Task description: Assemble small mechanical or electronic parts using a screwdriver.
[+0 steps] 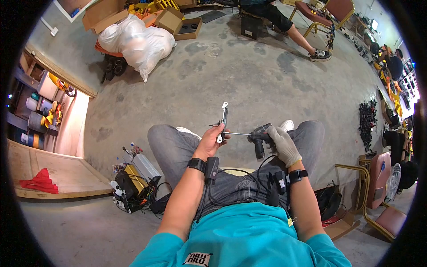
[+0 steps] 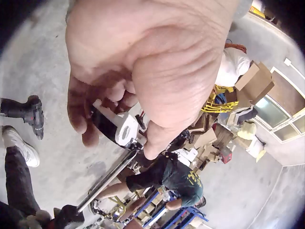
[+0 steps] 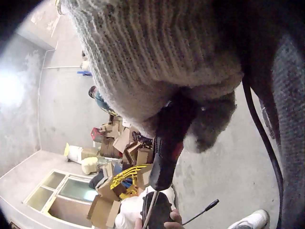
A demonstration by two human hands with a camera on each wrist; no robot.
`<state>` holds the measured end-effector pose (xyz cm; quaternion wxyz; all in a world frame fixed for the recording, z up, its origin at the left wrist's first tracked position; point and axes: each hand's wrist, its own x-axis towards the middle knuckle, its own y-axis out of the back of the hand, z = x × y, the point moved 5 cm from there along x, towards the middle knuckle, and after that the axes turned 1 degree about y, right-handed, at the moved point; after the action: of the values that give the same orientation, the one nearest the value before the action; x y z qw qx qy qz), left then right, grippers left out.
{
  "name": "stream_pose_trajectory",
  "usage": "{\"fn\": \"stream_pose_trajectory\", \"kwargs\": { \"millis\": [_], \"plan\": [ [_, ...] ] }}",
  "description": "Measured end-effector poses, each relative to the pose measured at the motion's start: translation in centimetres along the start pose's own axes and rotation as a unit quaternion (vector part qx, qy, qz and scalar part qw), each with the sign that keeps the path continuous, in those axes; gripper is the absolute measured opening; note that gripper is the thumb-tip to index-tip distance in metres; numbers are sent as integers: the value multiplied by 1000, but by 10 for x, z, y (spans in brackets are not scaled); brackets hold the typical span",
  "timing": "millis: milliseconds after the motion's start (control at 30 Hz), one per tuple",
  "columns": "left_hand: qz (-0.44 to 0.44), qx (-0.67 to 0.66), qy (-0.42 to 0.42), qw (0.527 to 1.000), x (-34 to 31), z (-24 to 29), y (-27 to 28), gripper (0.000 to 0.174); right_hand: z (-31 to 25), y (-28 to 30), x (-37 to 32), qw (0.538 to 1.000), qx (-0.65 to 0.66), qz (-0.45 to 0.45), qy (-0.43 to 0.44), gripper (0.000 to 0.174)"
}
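The left hand (image 1: 212,141) is pinching a black-and-white part (image 1: 224,121) at nine o'clock from the gloved right hand (image 1: 285,147), which is gripping a screwdriver (image 1: 238,133) and partly hiding a drill (image 1: 259,148) on the floor, while white bags (image 1: 142,42) are sitting at eleven o'clock.

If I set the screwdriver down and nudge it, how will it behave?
The screwdriver should stay stiff: its shaft looks like straight metal. The handle is much thicker, so it may roll in an arc rather than straight.
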<state>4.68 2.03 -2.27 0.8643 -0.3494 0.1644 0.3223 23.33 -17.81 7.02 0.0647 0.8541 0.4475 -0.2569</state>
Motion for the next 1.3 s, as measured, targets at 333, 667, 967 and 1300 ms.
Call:
{"fn": "stream_pose_trajectory", "kwargs": {
  "millis": [333, 667, 967, 1300],
  "plan": [
    [-8, 0, 3, 1000, 0, 0, -1, 29, -4, -2, -6, 995, 97, -5, -3, 38],
    [-10, 12, 7, 1000, -1, 0, -1, 29, 3, 5, 4, 989, 134, 17, 68, 33],
    [-15, 18, 4, 1000, -2, 1, -2, 30, 2, 3, 1, 993, 107, 25, 54, 36],
    [-12, 1, 5, 1000, -3, 2, -1, 29, 1, -2, 0, 1000, 17, -14, 4, 33]
  ]
}}
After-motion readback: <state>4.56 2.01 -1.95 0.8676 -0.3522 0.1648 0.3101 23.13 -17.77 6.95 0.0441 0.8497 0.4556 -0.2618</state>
